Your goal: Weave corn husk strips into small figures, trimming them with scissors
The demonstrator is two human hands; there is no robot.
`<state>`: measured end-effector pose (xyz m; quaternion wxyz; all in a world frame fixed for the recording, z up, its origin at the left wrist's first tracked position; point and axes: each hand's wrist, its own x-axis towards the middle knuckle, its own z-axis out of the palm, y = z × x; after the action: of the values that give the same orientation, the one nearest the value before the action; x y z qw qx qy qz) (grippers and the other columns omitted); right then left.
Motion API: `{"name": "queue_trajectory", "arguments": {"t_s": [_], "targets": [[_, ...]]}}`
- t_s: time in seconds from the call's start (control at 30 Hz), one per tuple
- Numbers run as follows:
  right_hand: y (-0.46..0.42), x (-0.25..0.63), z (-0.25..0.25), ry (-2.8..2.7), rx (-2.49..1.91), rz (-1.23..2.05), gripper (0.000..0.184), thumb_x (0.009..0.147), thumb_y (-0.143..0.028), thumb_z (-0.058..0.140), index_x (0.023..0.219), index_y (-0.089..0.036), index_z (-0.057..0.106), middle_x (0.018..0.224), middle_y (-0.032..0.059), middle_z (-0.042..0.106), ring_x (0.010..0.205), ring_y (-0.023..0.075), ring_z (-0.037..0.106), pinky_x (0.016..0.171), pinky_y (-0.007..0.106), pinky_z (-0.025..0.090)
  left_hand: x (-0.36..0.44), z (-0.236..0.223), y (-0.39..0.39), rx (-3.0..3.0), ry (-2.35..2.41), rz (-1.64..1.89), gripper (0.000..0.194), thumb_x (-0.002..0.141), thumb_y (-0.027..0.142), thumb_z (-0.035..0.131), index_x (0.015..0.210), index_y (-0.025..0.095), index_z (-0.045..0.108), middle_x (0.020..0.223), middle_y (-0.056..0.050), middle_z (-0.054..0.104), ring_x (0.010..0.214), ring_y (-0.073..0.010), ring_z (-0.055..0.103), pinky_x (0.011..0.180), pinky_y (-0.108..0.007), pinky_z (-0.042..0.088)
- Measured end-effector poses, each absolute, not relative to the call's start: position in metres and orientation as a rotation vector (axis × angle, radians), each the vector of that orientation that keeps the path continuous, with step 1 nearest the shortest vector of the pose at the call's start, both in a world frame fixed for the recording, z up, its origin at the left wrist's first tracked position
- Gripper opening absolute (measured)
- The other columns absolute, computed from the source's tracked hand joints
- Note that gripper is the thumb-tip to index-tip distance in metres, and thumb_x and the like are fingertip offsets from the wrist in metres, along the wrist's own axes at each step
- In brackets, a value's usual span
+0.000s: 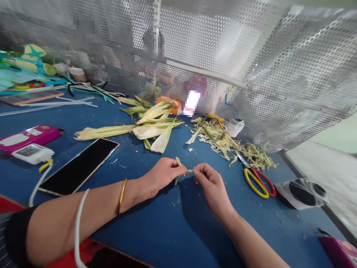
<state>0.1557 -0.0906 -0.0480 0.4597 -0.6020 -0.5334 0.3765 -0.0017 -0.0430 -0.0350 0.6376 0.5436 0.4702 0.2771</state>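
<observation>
Between my two hands runs a thin strip of corn husk (190,171), pale green and short. My left hand (164,173) pinches one end, and small bits of husk stick out above and below its fingertips. Closed on the other end is my right hand (209,180), thumb against the index finger. Beyond the hands lie whole corn husks (156,126), cream and green. To the right of them spreads a pile of shredded husk pieces (223,139). Scissors (258,180) with red and yellow handles rest beside that pile.
A black-screened phone (80,165) and a magenta box (33,137) with a white cabled device (32,153) lie left. A black roll in plastic (301,193) is at right. A perforated metal screen (206,44) bounds the blue table (156,230). A white cable (78,227) crosses my left forearm.
</observation>
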Motion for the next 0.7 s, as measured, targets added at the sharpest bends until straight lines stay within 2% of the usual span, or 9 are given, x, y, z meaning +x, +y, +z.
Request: {"name": "queue_trajectory", "arguments": {"t_s": [0.1,0.17,0.2,0.27,0.3,0.33,0.4,0.57,0.7], "targets": [[-0.085,0.172,-0.040,-1.506,-1.613,0.738,0.019,0.086,-0.036,0.049,0.080,-0.020,0.056,0.062,-0.0030,0.052,0.055,0.0130,0.049,0.054,0.024,0.038,-0.002,-0.033,-0.042,1.211,1.113,0.635,0.021,0.067,0.036,0.066,0.068,0.015,0.063,0.059,0.003,0.053,0.055,-0.0094,0.041,0.055,-0.025,0.029],[-0.081,0.196,-0.029,-1.742,-1.807,0.361,0.020,0.085,-0.026,0.049,0.099,-0.018,0.059,0.087,0.0045,0.064,0.066,0.0157,0.059,0.062,0.027,0.043,-0.003,-0.030,-0.039,1.220,1.159,0.639,0.022,0.065,0.037,0.067,0.068,0.015,0.064,0.057,0.004,0.050,0.053,-0.0091,0.040,0.054,-0.025,0.028],[-0.080,0.212,-0.024,-1.845,-1.986,0.097,0.024,0.084,-0.021,0.048,0.104,-0.017,0.060,0.099,0.0099,0.065,0.074,0.0190,0.063,0.067,0.030,0.045,-0.004,-0.029,-0.038,1.233,1.186,0.640,0.023,0.065,0.038,0.067,0.068,0.015,0.065,0.054,0.005,0.047,0.051,-0.0084,0.036,0.053,-0.025,0.025],[-0.080,0.249,-0.018,-1.823,-2.425,-0.354,0.027,0.085,-0.015,0.044,0.105,-0.011,0.062,0.102,0.0195,0.065,0.085,0.0285,0.066,0.069,0.035,0.046,-0.006,-0.028,-0.036,1.254,1.230,0.647,0.023,0.065,0.038,0.066,0.068,0.015,0.067,0.050,0.007,0.038,0.048,-0.0072,0.027,0.050,-0.026,0.018],[-0.080,0.268,-0.018,-1.764,-2.613,-0.448,0.027,0.085,-0.015,0.043,0.102,-0.009,0.063,0.101,0.0225,0.066,0.090,0.0329,0.066,0.070,0.038,0.046,-0.006,-0.028,-0.034,1.251,1.236,0.656,0.023,0.065,0.039,0.066,0.068,0.015,0.067,0.049,0.008,0.034,0.047,-0.0069,0.023,0.050,-0.027,0.015],[-0.081,0.285,-0.020,-1.707,-2.757,-0.445,0.026,0.085,-0.016,0.045,0.102,-0.008,0.063,0.101,0.0241,0.066,0.093,0.0359,0.066,0.071,0.039,0.047,-0.007,-0.028,-0.033,1.240,1.230,0.669,0.023,0.065,0.039,0.067,0.068,0.016,0.068,0.049,0.008,0.032,0.047,-0.0068,0.020,0.050,-0.027,0.013],[-0.082,0.313,-0.029,-1.664,-2.932,-0.233,0.028,0.084,-0.016,0.046,0.105,-0.007,0.063,0.103,0.0245,0.067,0.096,0.0368,0.067,0.073,0.040,0.048,-0.009,-0.028,-0.031,1.194,1.193,0.695,0.023,0.065,0.039,0.067,0.066,0.016,0.068,0.049,0.008,0.031,0.047,-0.0068,0.019,0.050,-0.029,0.011],[-0.079,0.338,-0.045,-1.710,-2.904,-0.103,0.035,0.082,-0.014,0.048,0.114,-0.009,0.059,0.106,0.0225,0.069,0.097,0.0337,0.068,0.073,0.036,0.049,-0.011,-0.030,-0.026,1.076,1.099,0.750,0.017,0.064,0.034,0.067,0.063,0.017,0.065,0.049,0.008,0.031,0.046,-0.0064,0.019,0.050,-0.030,0.008],[-0.080,0.342,-0.037,-1.673,-2.871,-0.022,0.044,0.078,-0.020,0.054,0.119,-0.006,0.056,0.094,0.0203,0.072,0.087,0.0327,0.070,0.063,0.033,0.048,-0.013,-0.029,-0.022,1.050,1.094,0.807,0.017,0.064,0.032,0.068,0.059,0.017,0.060,0.047,0.008,0.030,0.044,-0.0058,0.018,0.050,-0.031,0.007]]}}
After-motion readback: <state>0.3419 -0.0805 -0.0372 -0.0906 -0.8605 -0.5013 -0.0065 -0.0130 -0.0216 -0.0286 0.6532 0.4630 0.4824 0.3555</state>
